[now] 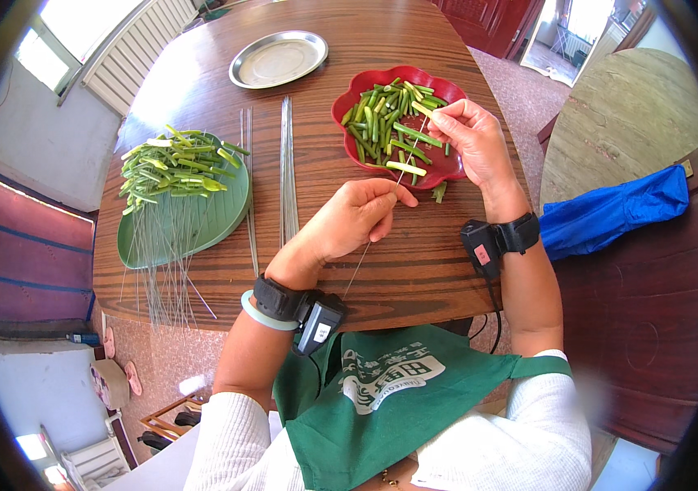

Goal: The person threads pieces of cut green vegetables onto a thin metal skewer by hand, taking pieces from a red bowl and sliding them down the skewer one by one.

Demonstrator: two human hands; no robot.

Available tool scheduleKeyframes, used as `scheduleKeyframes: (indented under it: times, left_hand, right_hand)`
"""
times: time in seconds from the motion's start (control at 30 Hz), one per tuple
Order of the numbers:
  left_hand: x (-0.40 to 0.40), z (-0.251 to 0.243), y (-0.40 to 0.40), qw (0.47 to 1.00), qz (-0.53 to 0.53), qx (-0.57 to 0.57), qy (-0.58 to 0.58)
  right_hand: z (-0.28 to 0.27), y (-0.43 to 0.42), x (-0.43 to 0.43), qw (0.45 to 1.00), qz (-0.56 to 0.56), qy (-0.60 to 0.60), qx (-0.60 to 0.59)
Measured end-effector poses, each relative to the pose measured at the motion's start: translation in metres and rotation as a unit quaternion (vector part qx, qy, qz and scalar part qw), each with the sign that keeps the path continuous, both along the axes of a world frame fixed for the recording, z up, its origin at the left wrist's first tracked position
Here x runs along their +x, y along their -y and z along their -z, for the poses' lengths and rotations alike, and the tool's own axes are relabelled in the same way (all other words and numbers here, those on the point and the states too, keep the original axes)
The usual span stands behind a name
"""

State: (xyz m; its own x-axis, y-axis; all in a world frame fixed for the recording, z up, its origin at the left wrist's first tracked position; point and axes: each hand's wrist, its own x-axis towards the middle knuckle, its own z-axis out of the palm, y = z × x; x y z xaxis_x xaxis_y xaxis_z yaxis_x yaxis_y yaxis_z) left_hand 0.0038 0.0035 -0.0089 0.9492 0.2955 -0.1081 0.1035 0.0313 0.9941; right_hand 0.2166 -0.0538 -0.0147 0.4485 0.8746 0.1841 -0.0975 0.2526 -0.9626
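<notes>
My left hand [358, 212] grips a thin metal skewer [357, 268] just below several cut green stalks, which look like garlic scapes. These lie crosswise along the skewer, the lowest a pale stalk piece [406, 168]. Between thumb and fingertips, my right hand [472, 138] pinches another yellow-green piece [422, 109] at the skewer's upper end. Whether the point has gone through that piece cannot be made out. Beneath the right hand is a red scalloped bowl [352, 83] with many loose green stalk pieces [376, 119].
Loaded skewers [180, 162] rest on a green tray [235, 208] at left, their bare ends past the table edge. Bare metal skewers [287, 166] lie mid-table. A round metal plate [278, 59] sits farther back. Blue cloth [619, 208] hangs at right beside another table [625, 116].
</notes>
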Motion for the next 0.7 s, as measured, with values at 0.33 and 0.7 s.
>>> scheduleKeyframes:
  times: [0.33,0.7]
  left_hand:
    - [0.0,0.0,0.0,1.0,0.004,-0.02,0.018]
    - [-0.013,-0.008,-0.006,0.992,-0.104,-0.004,0.076]
  right_hand:
    - [0.002,0.0,-0.004,0.997,-0.009,0.074,0.004]
    - [0.002,-0.009,-0.009,0.999,0.034,0.008,0.004]
